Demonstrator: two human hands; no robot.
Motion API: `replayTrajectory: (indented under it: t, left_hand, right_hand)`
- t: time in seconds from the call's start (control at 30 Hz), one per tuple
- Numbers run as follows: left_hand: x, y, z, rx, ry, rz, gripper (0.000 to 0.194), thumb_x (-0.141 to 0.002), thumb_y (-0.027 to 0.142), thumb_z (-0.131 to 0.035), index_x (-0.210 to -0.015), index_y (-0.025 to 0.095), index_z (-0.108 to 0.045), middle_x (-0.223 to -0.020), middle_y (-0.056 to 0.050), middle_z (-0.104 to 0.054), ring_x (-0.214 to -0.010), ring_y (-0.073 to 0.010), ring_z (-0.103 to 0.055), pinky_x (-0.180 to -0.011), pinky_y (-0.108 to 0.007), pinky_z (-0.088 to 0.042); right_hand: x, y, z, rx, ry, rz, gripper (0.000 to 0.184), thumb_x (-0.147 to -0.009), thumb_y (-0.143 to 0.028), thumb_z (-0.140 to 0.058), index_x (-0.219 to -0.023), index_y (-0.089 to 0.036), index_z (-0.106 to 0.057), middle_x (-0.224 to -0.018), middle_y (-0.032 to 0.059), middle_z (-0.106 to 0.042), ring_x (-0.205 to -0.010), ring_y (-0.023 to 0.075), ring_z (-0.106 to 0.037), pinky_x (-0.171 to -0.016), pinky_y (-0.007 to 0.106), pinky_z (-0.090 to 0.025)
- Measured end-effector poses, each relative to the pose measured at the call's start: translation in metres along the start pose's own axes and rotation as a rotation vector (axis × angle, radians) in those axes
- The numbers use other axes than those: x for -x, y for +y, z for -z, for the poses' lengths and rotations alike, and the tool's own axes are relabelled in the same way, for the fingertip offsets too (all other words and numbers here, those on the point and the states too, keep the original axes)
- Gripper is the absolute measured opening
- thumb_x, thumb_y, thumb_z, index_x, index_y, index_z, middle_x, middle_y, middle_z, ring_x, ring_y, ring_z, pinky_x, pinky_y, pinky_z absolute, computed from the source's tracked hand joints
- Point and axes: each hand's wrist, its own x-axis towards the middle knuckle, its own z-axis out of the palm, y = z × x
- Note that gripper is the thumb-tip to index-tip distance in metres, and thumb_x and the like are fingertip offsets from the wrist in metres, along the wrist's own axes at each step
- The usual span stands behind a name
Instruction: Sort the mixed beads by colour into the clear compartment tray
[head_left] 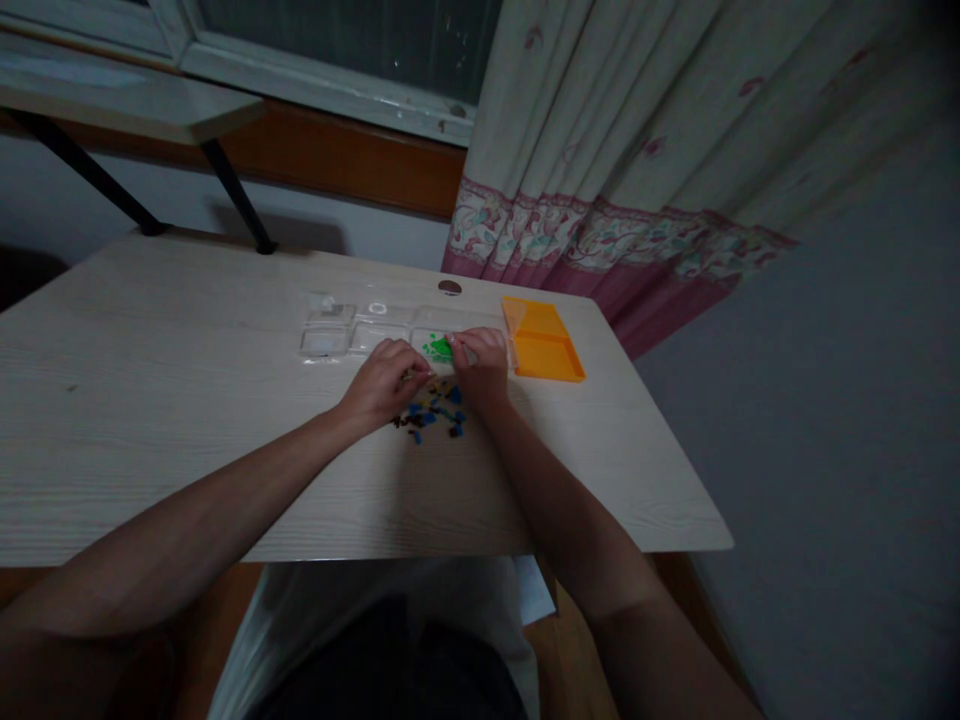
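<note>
My left hand (pixel 384 384) is closed in a pinch just left of and above a loose pile of small building-brick pieces (pixel 427 417), mostly blue, brown and yellow. Whatever its fingertips hold is too small to name. My right hand (pixel 484 367) reaches over a clear plastic box (pixel 420 352), its thumb and fingers pressed together at the edge of small green pieces (pixel 437 347) lying in there. I cannot make out what is between those fingertips. The hand covers the right part of the clear box.
Two more clear open boxes, a small one (pixel 324 341) and a middle one (pixel 379 337), stand left in a row. An open orange case (pixel 551 357) lies at the right. Behind the boxes is a round dark disc (pixel 450 287) in the table (pixel 225 400). A raised shelf (pixel 135 100) stands back left.
</note>
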Motion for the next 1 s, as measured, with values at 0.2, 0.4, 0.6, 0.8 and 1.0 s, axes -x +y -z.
replayTrajectory:
  t: [0.2,0.4,0.6,0.8,1.0]
  left_hand:
    - [-0.003,-0.004,0.007,0.08,0.219,0.187,0.02,-0.093,0.034,-0.056,-0.082,0.019,-0.061,-0.081,-0.003,-0.058,-0.084,-0.019,-0.054,-0.079,-0.032,-0.042]
    - [-0.003,-0.004,0.006,0.124,0.216,0.247,0.022,-0.093,0.036,-0.055,-0.081,0.019,-0.062,-0.081,-0.002,-0.058,-0.081,-0.0175,-0.054,-0.077,-0.03,-0.043]
    - [-0.003,-0.005,0.005,0.128,0.202,0.262,0.023,-0.093,0.036,-0.055,-0.079,0.019,-0.06,-0.079,-0.002,-0.057,-0.079,-0.017,-0.053,-0.075,-0.03,-0.043]
    - [-0.003,-0.004,0.004,0.133,0.185,0.254,0.026,-0.093,0.038,-0.054,-0.076,0.019,-0.058,-0.075,-0.001,-0.054,-0.076,-0.0168,-0.052,-0.071,-0.029,-0.042]
    - [-0.004,-0.003,0.004,0.12,0.169,0.249,0.028,-0.094,0.037,-0.052,-0.074,0.019,-0.058,-0.073,-0.002,-0.054,-0.076,-0.0171,-0.053,-0.071,-0.03,-0.043]
  right_hand:
    - [0.004,-0.021,0.009,-0.012,-0.158,0.193,0.025,-0.096,-0.042,-0.056,-0.105,-0.027,-0.074,-0.096,0.0039,-0.07,-0.1,0.0202,-0.056,-0.093,0.038,-0.038]
    - [0.007,-0.03,0.012,-0.004,-0.195,0.275,0.033,-0.096,-0.049,-0.052,-0.11,-0.027,-0.073,-0.095,0.0042,-0.07,-0.1,0.0216,-0.055,-0.092,0.038,-0.038]
    - [0.009,-0.028,0.01,0.0,-0.185,0.262,0.032,-0.097,-0.048,-0.05,-0.106,-0.028,-0.074,-0.096,0.0036,-0.07,-0.1,0.0208,-0.055,-0.093,0.038,-0.037]
    - [0.009,-0.027,0.01,-0.016,-0.153,0.27,0.031,-0.096,-0.047,-0.053,-0.097,-0.026,-0.075,-0.091,0.0032,-0.071,-0.097,0.0199,-0.055,-0.091,0.037,-0.037]
    - [0.009,-0.028,0.011,-0.012,-0.175,0.265,0.028,-0.096,-0.046,-0.055,-0.093,-0.028,-0.076,-0.09,0.0018,-0.072,-0.097,0.0198,-0.056,-0.092,0.037,-0.037]
